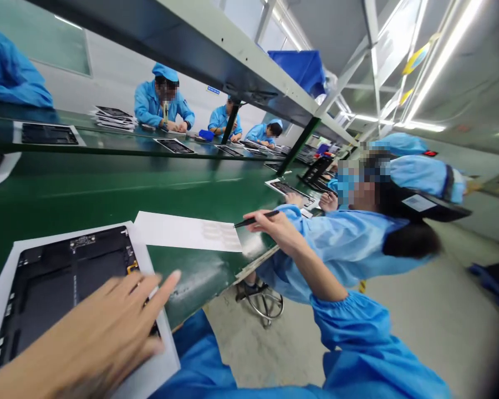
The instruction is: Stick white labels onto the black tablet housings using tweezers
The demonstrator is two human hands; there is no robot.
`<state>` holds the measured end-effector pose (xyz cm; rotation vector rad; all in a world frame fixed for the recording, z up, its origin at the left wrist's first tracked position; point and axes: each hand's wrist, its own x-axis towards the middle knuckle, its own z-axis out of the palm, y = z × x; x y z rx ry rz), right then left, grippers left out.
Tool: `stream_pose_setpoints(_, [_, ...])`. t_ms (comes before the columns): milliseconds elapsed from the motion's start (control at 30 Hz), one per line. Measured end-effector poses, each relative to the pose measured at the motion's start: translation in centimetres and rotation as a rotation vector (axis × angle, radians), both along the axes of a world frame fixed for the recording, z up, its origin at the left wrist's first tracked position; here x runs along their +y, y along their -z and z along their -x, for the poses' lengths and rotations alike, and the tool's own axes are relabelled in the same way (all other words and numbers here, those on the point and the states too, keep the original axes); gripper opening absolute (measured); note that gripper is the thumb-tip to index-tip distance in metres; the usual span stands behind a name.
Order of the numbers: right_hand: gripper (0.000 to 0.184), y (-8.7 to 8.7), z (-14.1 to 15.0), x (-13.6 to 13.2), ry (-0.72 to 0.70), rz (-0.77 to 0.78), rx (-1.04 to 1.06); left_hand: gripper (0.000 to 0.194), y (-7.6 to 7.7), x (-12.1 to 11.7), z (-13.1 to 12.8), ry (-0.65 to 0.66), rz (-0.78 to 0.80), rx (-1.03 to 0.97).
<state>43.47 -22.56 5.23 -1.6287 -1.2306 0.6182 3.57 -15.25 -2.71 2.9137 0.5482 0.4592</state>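
Head view, tilted hard. Black tablet housing (66,277) lies flat on a white backing card (0,316), with a small label near its top edge, a gold-coloured patch at its right side and small cutouts along its lower left edge. Left hand (95,327) sits over the housing's lower right part, fingers released and spread, nothing grasped. Index fingertip (173,275) points out past the housing, over the card edge. Contact with the housing: cannot tell.

Right hand (270,224) is clenched on a black pen (255,219), tip just beside the end of a white sheet (178,233) with pale rectangular labels (218,235). Sheet lies on the green conveyor belt (191,282), next to the housing.

Across the belt's far end, a co-worker's 2 hands (311,202) rest near another tablet housing (291,191). More workers in blue smocks (162,102) sit along the far side, with stacked housings (114,118).
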Motion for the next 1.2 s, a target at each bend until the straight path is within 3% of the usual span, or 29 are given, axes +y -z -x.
stream_pose_setpoints(67, [0.049, 1.2, -0.4, -0.4, -0.026, 0.028, 0.041, 0.059, -2.5, 2.2, -6.1, 0.2, -0.015, 0.016])
stream_pose_setpoints(133, [0.043, 2.4, -0.3, -0.5, 0.01, 0.005, -0.003, 0.059, -3.5, 3.8, -11.5, 0.265, 0.029, 0.032])
stream_pose_setpoints(200, [0.046, 3.4, -0.2, -0.5, 0.05, -0.012, -0.036, 0.06, -3.0, 4.6, -15.4, 0.313, 0.11, 0.074])
stream_pose_setpoints(267, [0.05, 3.9, -0.1, -0.5, 0.036, 0.032, -0.01, 0.061, -1.9, 4.6, -17.4, 0.311, 0.185, 0.114])
stream_pose_setpoints(400, [0.054, 3.6, -0.3, -0.7, -0.048, 0.136, 0.082, 0.061, -0.6, 4.0, -17.7, 0.274, 0.232, 0.121])
stream_pose_setpoints(533, [0.053, 3.2, -0.8, -0.4, -0.068, 0.194, 0.096, 0.06, -1.0, 3.8, -17.1, 0.316, 0.232, 0.051])
stream_pose_setpoints(967, [0.052, 2.6, -1.1, 0.8, -0.061, 0.332, 0.103, 0.048, -1.2, 3.2, -17.7, 0.266, 0.225, 0.089])
stream_pose_setpoints(1200, [0.052, 2.2, -1.0, 0.9, -0.082, 0.362, 0.1, 0.044, -1.1, 2.8, -17.9, 0.239, 0.14, 0.085])
